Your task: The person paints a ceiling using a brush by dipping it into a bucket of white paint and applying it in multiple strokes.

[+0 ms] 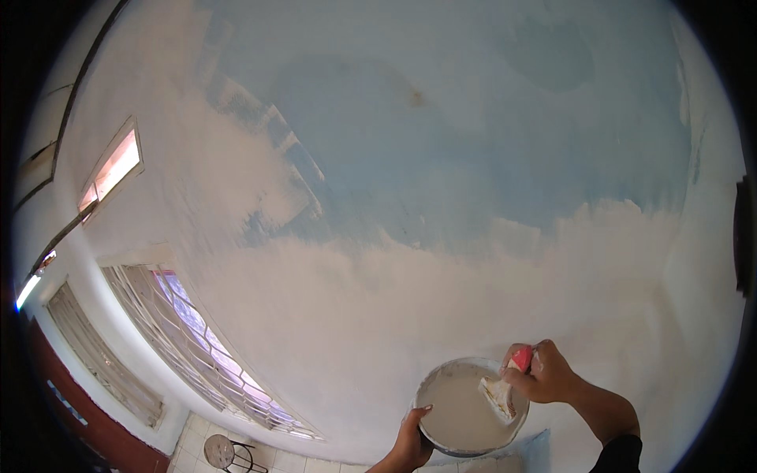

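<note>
My left hand (415, 441) grips the left rim of a round bucket (420, 388), its thumb over the edge and its other fingers hidden beneath. Pale, off-white paint (453, 406) fills much of the bucket. My right hand (546, 374) is closed round the red handle of a paintbrush (498, 398) above the bucket's right side. The brush's wide bristles are coated in white paint and point down toward the paint surface; whether they touch it I cannot tell. Paint smears show on my right fingers.
Ahead rises a wall with a blue area (473, 142) above and whitish paint (378, 315) below and left. To the left are a barred window (197, 339), a small upper window (114, 167) and a dark red door (79, 402). A round stool (219, 451) stands on the tiled floor.
</note>
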Demonstrator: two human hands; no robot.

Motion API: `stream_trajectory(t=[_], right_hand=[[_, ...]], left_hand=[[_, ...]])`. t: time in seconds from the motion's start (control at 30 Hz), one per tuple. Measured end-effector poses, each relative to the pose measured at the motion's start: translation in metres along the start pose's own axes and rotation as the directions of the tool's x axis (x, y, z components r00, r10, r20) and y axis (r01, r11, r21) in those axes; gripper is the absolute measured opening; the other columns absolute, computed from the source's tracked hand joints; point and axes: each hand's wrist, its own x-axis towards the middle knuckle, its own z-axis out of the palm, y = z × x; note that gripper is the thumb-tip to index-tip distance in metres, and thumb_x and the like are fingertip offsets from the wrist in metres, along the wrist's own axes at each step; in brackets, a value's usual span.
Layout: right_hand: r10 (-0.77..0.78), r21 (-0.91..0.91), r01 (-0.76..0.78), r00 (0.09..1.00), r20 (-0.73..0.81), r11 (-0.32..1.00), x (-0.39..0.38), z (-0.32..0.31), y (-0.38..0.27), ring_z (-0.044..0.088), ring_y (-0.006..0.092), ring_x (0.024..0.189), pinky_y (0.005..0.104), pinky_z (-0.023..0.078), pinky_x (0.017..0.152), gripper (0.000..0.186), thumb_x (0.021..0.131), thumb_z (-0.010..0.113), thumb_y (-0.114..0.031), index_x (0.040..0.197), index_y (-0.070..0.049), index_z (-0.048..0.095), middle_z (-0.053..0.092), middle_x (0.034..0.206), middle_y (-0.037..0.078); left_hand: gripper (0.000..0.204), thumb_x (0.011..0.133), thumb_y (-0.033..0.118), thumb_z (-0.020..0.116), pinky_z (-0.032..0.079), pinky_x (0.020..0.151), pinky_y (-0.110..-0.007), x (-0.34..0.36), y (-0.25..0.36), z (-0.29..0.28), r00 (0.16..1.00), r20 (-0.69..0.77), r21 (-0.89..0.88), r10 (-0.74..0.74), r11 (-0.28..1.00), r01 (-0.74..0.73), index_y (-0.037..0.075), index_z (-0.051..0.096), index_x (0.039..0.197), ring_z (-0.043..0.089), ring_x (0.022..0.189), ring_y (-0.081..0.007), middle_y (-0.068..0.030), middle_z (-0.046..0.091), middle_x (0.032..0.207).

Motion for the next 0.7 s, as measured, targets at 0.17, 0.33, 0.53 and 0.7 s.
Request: stream_trajectory(t=[0.17, 0.33, 0.53, 0.7], right_hand=[[0.100, -0.168, -0.064, 0.971, 0.219, 0.984, 0.013, 0.000, -0.020, 0.045, 0.0188, 0.043, 0.0306, 0.039, 0.046, 0.020, 0.075, 0.061, -0.022, 0.073, -0.002, 0.058, 0.050, 0.051, 0.012], [0.313, 0.112, -0.330, 0.938, 0.147, 0.937, 0.009, -0.010, -0.033, 0.052, 0.0131, 0.048, 0.0288, 0.042, 0.048, 0.015, 0.076, 0.062, -0.015, 0.073, -0.001, 0.058, 0.053, 0.051, 0.006], [0.079, -0.166, -0.061, 0.991, 0.105, 0.984, 0.020, -0.017, -0.028, 0.053, 0.0142, 0.048, 0.0278, 0.043, 0.049, 0.014, 0.076, 0.061, -0.012, 0.070, 0.000, 0.057, 0.056, 0.056, 0.007], [0.087, -0.246, -0.044, 0.982, 0.167, 0.968, 0.020, -0.014, -0.032, 0.055, 0.0146, 0.053, 0.0278, 0.043, 0.053, 0.011, 0.074, 0.062, -0.009, 0.069, 0.000, 0.059, 0.059, 0.062, 0.008]], left_hand=[[0.058, 0.081, 0.035, 0.046, 0.035, 0.097, -0.041, -0.003, 0.008, -0.003, 1.000, 0.007, 0.006, 0.027, 1.000, -0.027, 0.000, 0.039, 0.126, 0.046, 0.116, -0.0278, -0.0160, 0.048, 0.124], [0.053, 0.083, 0.034, 0.047, 0.038, 0.094, -0.040, -0.004, 0.007, 0.005, 1.000, -0.016, -0.031, -0.015, 0.999, 0.015, -0.002, 0.043, 0.122, 0.050, 0.110, -0.0275, -0.0159, 0.052, 0.118], [0.052, 0.082, 0.032, 0.048, 0.038, 0.094, -0.039, -0.005, 0.008, -0.010, 1.000, -0.007, -0.054, -0.024, 0.998, 0.023, -0.002, 0.044, 0.120, 0.049, 0.110, -0.0265, -0.0163, 0.051, 0.118], [0.054, 0.081, 0.035, 0.047, 0.037, 0.094, -0.039, -0.013, 0.015, -0.002, 0.998, -0.018, -0.008, -0.057, 0.998, 0.057, -0.001, 0.043, 0.122, 0.049, 0.111, -0.0267, -0.0166, 0.050, 0.118]])
